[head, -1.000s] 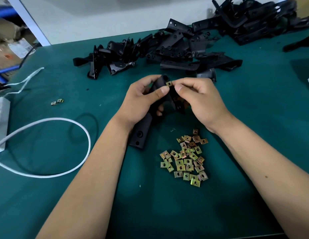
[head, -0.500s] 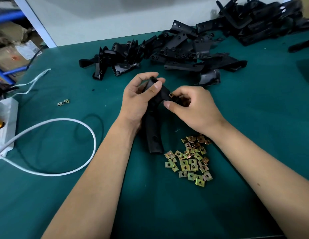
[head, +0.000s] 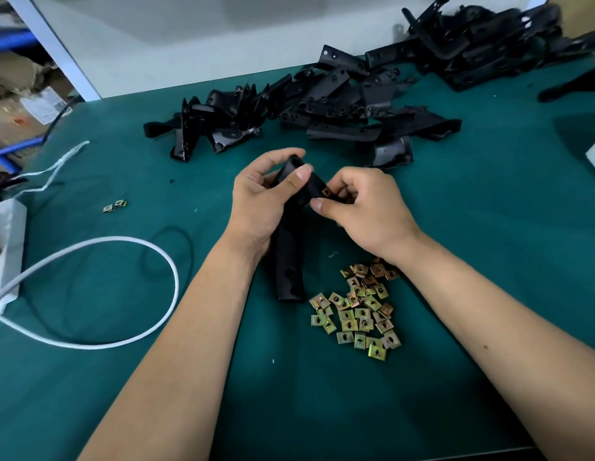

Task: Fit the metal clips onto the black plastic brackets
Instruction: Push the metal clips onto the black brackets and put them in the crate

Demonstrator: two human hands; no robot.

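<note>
My left hand (head: 261, 201) grips the upper end of a long black plastic bracket (head: 291, 271), thumb across its front; the lower end rests on the green table. My right hand (head: 366, 211) pinches a small brass-coloured metal clip (head: 325, 193) against the bracket's right edge, just below the left thumb. How far the clip sits on the bracket is hidden by the fingers. A loose heap of several metal clips (head: 359, 309) lies on the table just below my right wrist.
A long pile of black brackets (head: 326, 104) runs along the back of the green table (head: 489, 227), with more at the far right (head: 482, 41). Two stray clips (head: 115, 205) lie at left. A white cable (head: 123, 261) loops from a white box (head: 5, 241) at the left edge.
The bracket has swung from slanting to nearly upright in my left hand. My right hand moved the clip from the bracket's top end down to its right edge.
</note>
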